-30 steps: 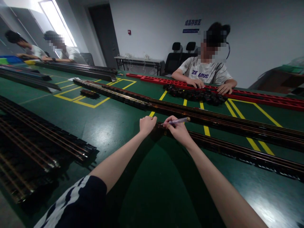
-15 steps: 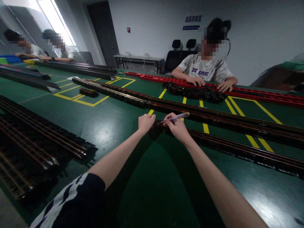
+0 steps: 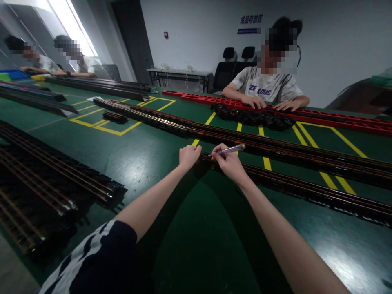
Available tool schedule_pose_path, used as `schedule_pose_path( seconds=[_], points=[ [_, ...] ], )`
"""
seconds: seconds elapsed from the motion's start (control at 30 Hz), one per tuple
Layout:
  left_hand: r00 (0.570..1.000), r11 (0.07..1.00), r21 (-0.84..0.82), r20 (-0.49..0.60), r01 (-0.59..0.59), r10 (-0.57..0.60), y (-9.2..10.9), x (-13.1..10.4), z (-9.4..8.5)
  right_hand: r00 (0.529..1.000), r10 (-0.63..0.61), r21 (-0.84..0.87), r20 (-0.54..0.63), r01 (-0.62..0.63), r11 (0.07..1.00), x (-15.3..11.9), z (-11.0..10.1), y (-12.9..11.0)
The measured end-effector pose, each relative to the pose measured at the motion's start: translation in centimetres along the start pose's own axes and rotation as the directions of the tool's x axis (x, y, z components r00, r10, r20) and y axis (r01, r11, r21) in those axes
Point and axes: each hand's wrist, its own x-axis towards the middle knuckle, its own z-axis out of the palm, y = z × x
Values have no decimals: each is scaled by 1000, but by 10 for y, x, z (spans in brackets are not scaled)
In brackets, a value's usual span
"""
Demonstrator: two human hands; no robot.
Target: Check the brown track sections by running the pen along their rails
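Green worktable [image 3: 137, 151], yellow tape lines, pale wall behind; pen-like tool at the left end of a dark strip.

Right hand [image 3: 228, 163] pinches the pen-like tool [image 3: 230, 150] between thumb and fingers near its lower end; clear barrel slants up and right out of the grip, rounded brownish cap clear of the hand, thin tip pointing down-left at the strip end. Dark strip [image 3: 300, 190] runs from between the hands, under the right hand, off to the right. Left hand [image 3: 189, 157] curled at the strip's left end, just beside the tool tip; fingertips hidden, cannot tell whether they grip it. Paired long strips [image 3: 251, 143] lie just beyond both hands; more bundled strips [image 3: 58, 171] at near left. Across the table, a co-worker [image 3: 266, 87] rests both hands at a red rail [image 3: 343, 122].
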Motion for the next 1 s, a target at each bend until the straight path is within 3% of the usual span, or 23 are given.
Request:
schedule_pose_path(
  seconds=[0.4, 0.67, 1.0],
  points=[
    [1000, 1000, 19, 8, -3, 3, 1, 0, -1, 996, 20, -22, -85, -22, 1000, 2, 1, 1],
    [1000, 1000, 20, -3, -7, 7, 0, 0, 1, 999, -17, -18, -42, 17, 1000, 1, 0, 1],
    [1000, 1000, -9, -15, -14, 14, 0, 1, 1, 999, 20, -14, -47, -21, 1000, 1, -2, 0]
  ],
)
